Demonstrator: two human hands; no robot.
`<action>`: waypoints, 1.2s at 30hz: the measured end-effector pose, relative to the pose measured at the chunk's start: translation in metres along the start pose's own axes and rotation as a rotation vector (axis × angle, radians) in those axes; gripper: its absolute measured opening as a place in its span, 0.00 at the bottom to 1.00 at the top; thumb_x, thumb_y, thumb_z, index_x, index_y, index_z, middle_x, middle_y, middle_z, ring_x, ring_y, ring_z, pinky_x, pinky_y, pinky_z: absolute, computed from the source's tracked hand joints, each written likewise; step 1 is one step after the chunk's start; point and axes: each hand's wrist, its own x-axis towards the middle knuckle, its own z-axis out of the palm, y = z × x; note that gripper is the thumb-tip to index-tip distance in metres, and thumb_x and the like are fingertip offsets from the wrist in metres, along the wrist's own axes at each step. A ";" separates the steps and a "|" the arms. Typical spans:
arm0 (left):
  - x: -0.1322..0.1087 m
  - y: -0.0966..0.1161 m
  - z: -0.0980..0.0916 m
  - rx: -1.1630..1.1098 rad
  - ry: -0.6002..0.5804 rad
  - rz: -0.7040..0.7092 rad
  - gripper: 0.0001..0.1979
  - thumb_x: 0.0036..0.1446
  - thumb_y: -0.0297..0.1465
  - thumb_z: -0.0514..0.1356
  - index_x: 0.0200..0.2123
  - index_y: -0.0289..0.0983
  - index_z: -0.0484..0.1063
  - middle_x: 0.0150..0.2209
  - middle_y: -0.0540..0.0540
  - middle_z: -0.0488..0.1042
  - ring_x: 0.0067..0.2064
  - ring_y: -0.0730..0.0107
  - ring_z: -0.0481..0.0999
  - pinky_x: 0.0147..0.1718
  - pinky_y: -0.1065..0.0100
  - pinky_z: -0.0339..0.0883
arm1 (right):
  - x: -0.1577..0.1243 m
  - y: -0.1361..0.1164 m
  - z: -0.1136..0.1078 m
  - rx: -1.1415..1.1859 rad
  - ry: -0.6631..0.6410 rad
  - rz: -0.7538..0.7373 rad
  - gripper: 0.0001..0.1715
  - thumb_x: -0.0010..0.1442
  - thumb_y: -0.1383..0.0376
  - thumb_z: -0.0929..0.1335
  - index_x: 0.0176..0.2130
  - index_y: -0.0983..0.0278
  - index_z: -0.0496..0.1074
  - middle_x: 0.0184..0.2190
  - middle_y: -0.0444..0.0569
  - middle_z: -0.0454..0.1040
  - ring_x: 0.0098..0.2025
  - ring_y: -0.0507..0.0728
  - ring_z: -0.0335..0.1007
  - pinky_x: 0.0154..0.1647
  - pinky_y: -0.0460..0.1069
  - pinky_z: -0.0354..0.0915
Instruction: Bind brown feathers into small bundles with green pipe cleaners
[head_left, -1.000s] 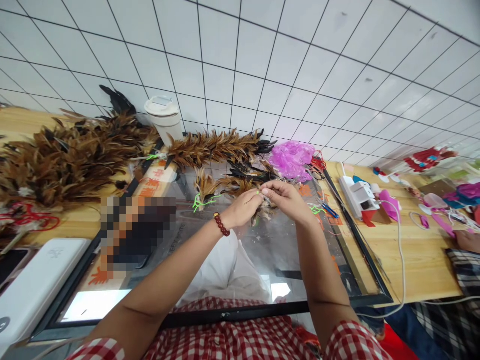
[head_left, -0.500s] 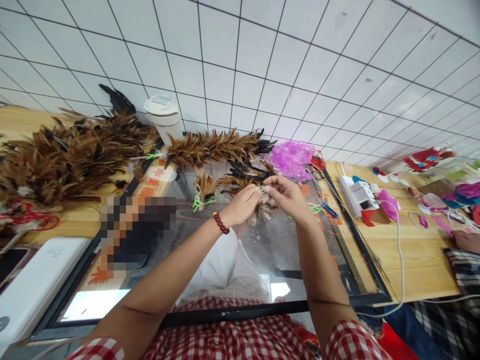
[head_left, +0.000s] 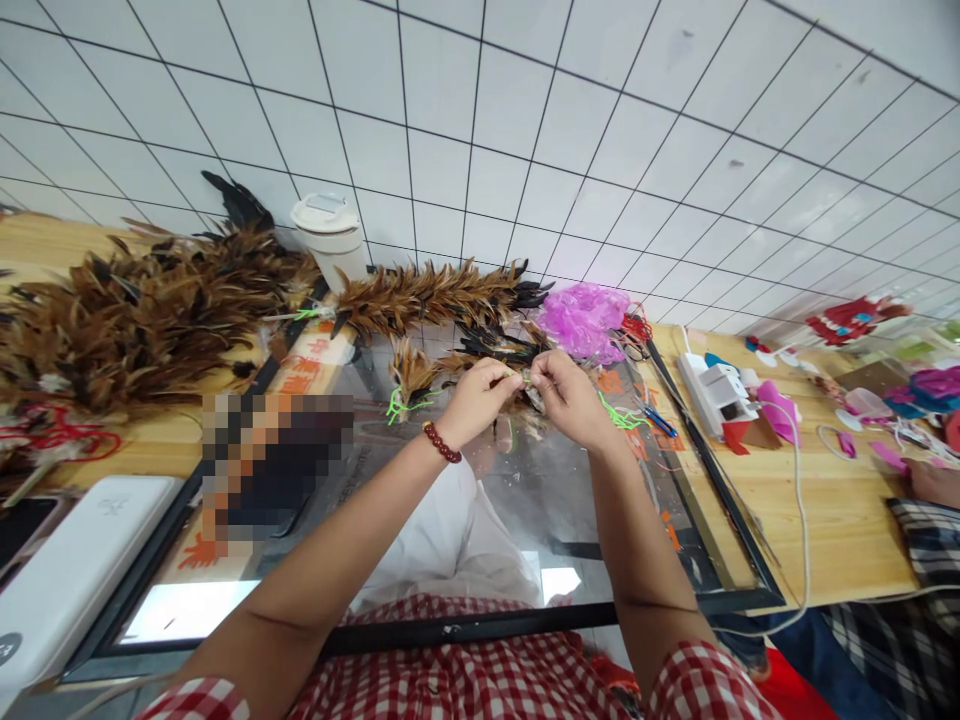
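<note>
My left hand [head_left: 474,401] and my right hand [head_left: 570,396] meet above a glass-topped frame [head_left: 525,520], both pinched on a small bundle of brown feathers [head_left: 525,398] bound with a neon green string [head_left: 517,378]. A bead bracelet [head_left: 441,443] circles my left wrist. Just left of my hands lies another small feather tuft [head_left: 409,372] with a green tie [head_left: 401,405]. A long finished feather strand [head_left: 427,293] stretches along the wall behind.
A big heap of brown feathers [head_left: 127,315] fills the left of the wooden table [head_left: 825,520]. A white cup [head_left: 330,235], pink mesh [head_left: 585,318], a white power strip [head_left: 720,392] with cable, and a white box [head_left: 67,580] surround the frame. Another person's hand [head_left: 930,480] shows at far right.
Both hands have lifted slightly and moved a little apart, and a strand of green string now trails out to the right of my right hand.
</note>
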 end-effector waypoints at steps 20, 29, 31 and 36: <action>0.007 -0.010 -0.009 0.323 0.196 0.353 0.05 0.51 0.25 0.58 0.26 0.36 0.74 0.32 0.46 0.75 0.35 0.70 0.74 0.37 0.68 0.67 | 0.008 0.018 0.032 0.260 0.147 0.189 0.09 0.57 0.62 0.67 0.32 0.64 0.76 0.29 0.46 0.77 0.31 0.53 0.71 0.35 0.47 0.65; 0.028 -0.020 -0.014 0.378 0.382 0.316 0.07 0.56 0.28 0.57 0.32 0.37 0.76 0.32 0.47 0.79 0.34 0.69 0.77 0.36 0.69 0.67 | 0.039 0.014 0.040 0.465 0.189 0.237 0.14 0.50 0.55 0.71 0.28 0.64 0.76 0.28 0.46 0.76 0.31 0.53 0.70 0.35 0.47 0.66; 0.032 -0.022 -0.014 0.356 0.372 0.285 0.07 0.56 0.29 0.57 0.32 0.38 0.76 0.31 0.47 0.79 0.33 0.70 0.77 0.34 0.70 0.67 | 0.042 0.016 0.042 0.533 0.213 0.262 0.15 0.51 0.53 0.71 0.27 0.64 0.75 0.26 0.46 0.75 0.30 0.52 0.69 0.35 0.47 0.66; 0.031 -0.025 -0.012 0.372 0.352 0.339 0.07 0.56 0.29 0.58 0.32 0.38 0.77 0.32 0.46 0.80 0.34 0.69 0.78 0.36 0.69 0.67 | 0.040 0.021 0.048 0.830 0.229 0.436 0.20 0.45 0.54 0.74 0.35 0.63 0.74 0.25 0.43 0.74 0.25 0.50 0.68 0.29 0.46 0.66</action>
